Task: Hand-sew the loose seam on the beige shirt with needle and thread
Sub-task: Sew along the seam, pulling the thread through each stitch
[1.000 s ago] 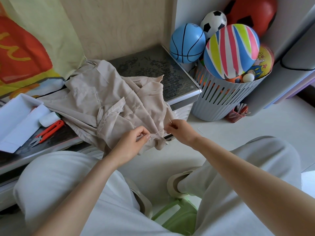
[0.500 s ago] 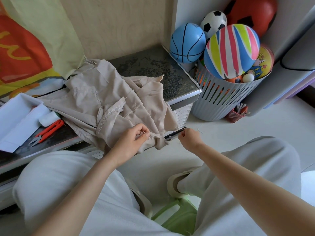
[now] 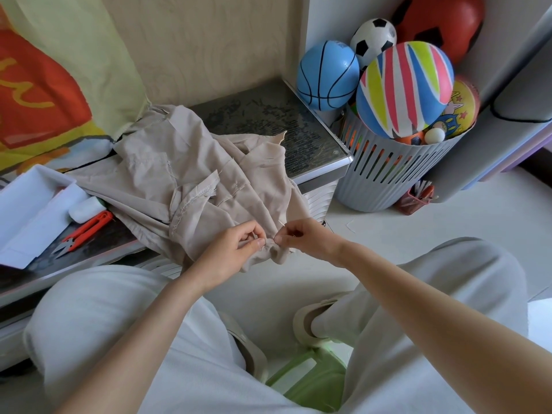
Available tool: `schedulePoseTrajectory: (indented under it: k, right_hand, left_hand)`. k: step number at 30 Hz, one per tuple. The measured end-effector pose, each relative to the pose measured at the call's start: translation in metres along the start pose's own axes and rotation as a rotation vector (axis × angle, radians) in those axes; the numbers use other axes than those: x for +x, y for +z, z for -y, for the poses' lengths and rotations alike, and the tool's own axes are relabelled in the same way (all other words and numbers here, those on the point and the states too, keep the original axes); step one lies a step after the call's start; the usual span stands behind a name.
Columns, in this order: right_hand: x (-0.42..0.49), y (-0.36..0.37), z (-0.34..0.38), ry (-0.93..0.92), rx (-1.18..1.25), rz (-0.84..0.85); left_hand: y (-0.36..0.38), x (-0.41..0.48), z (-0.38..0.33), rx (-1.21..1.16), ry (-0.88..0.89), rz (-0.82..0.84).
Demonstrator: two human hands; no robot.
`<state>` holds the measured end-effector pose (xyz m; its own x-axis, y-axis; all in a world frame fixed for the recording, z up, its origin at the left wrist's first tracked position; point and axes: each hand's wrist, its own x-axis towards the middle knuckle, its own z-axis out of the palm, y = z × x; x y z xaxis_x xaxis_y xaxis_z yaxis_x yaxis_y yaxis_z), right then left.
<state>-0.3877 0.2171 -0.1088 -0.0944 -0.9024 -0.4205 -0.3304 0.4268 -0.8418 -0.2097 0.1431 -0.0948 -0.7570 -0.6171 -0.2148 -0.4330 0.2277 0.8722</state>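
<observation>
The beige shirt [image 3: 191,180] lies crumpled on a low dark table [image 3: 268,115], with one edge hanging over the front. My left hand [image 3: 236,249] pinches that hanging edge between thumb and forefinger. My right hand [image 3: 301,237] is right beside it, fingertips almost touching the left thumb. It pinches a thin needle [image 3: 281,224] whose tip sticks up and to the left at the fabric edge. The thread is too fine to make out.
Orange thread snips [image 3: 86,228] and a white spool [image 3: 85,208] lie on the table's left, beside a white box [image 3: 30,204]. A grey slotted basket [image 3: 388,174] full of balls stands at the right. My knees and a green stool [image 3: 307,380] are below.
My right hand first drew away to the right, then came back in to the shirt edge beside my left hand. The left hand kept its pinch on the fabric.
</observation>
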Motion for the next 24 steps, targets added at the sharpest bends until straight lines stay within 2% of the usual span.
schedulePoseTrajectory:
  k: [9, 13, 15, 20, 24]
  right_hand:
    - [0.000, -0.008, 0.000, 0.074, 0.008, -0.136]
    - [-0.002, -0.011, -0.003, 0.050, 0.012, -0.159]
    - [-0.003, -0.009, -0.003, 0.022, 0.020, -0.102]
    - [-0.004, -0.001, 0.000, 0.015, -0.089, 0.172]
    - [-0.006, 0.000, 0.004, 0.071, -0.166, 0.264]
  left_hand:
    - [0.000, -0.001, 0.001, 0.035, 0.011, 0.028]
    - [-0.001, -0.001, 0.004, 0.025, 0.027, 0.062]
    - [-0.001, -0.001, 0.005, 0.020, 0.027, 0.078]
    - [-0.001, -0.001, 0.003, -0.001, 0.019, 0.116]
    - [-0.003, -0.003, 0.004, 0.010, 0.012, 0.145]
